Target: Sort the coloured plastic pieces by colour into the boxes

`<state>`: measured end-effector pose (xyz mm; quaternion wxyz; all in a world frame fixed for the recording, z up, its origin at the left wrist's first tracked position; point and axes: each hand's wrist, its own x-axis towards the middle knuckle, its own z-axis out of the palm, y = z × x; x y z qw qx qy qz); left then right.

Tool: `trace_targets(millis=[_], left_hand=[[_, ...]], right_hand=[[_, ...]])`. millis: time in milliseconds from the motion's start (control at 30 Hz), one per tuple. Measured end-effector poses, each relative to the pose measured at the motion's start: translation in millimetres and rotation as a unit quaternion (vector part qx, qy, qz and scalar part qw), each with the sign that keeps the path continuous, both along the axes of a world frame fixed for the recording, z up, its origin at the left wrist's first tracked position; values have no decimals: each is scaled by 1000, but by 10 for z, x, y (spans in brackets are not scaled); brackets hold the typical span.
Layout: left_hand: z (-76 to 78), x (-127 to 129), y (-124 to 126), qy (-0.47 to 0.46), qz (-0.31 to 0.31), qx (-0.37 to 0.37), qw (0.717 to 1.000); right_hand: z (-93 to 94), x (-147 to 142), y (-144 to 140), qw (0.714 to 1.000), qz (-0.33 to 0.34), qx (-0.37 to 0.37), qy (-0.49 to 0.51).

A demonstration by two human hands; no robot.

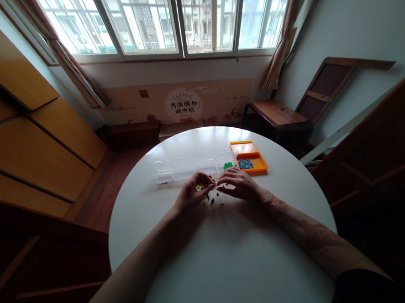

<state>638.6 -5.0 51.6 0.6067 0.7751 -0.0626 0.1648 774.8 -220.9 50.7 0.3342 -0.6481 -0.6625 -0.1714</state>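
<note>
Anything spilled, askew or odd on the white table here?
A few small dark pieces lie loose on the round table between the left hand and right hand, outside the clear box and orange tray. Nothing looks damaged.

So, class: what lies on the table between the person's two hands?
In the head view, a few small dark pieces lie scattered on the white table between the left hand and right hand; what they are is too small to tell.

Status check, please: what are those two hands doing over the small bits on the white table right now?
Left hand pinching green bits. Right hand fingertips down by loose dark bits. Clear box and orange tray just beyond. Nothing between.
</note>
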Motion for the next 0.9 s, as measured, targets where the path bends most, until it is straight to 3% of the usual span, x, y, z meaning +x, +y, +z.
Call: trace_targets(millis=[200,567,700,900], left_hand=[[-57,17,-21,17,-17,-49,998],[-5,-5,-45,9,4,-5,1000],[49,-27,23,-4,40,84,996],[132,-79,212,-33,132,290,947]], right_hand=[[-5,3,19,1000,2,12,-3],[-4,10,-1,1000,-5,-22,7],[-42,37,-4,998,-49,-13,28],[-133,177,-54,963,-246,81,72]])
